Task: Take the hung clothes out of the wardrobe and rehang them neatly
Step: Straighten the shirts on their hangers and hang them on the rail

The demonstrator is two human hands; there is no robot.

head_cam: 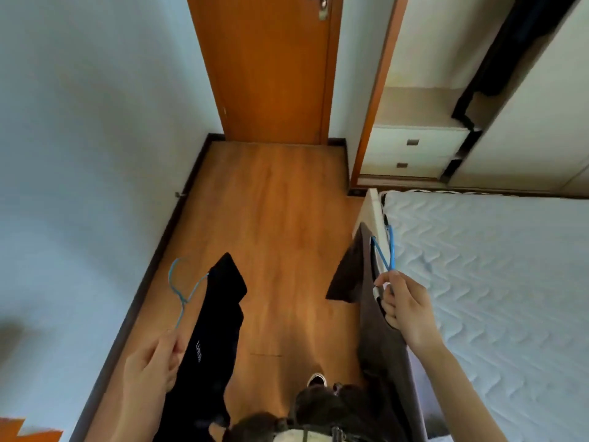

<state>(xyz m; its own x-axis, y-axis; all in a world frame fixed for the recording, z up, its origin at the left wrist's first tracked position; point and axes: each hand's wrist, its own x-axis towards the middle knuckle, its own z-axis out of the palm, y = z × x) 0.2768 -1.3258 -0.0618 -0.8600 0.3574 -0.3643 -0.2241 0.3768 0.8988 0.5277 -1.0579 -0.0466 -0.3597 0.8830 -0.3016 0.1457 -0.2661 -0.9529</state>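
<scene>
Wooden floor (271,218) fills the middle of the frame, a quilted white mattress (494,266) takes the lower right, and the open wardrobe (414,148) stands at upper right, with one dark garment (497,59) hanging inside above its drawers. Two pieces are out of it, a black top (210,339) at lower left and a brown top (379,346) right of centre, just beside the mattress edge. Each dangles from thin blue wire: the left hanger (178,291) and the right hanger (387,253).

The left hand (153,362) pinches the stem of its hanger between thumb and fingers. The right hand (404,307) has its fingers curled round the neck of the other.

I'd judge this to be the taking-out step, with both tops held well clear of the wardrobe. Next they likely need setting down — the mattress is nearest — so each can be straightened on its hanger before going back on the rail.

Small white lettering (198,352) runs down the black top — too blurred to read.
</scene>
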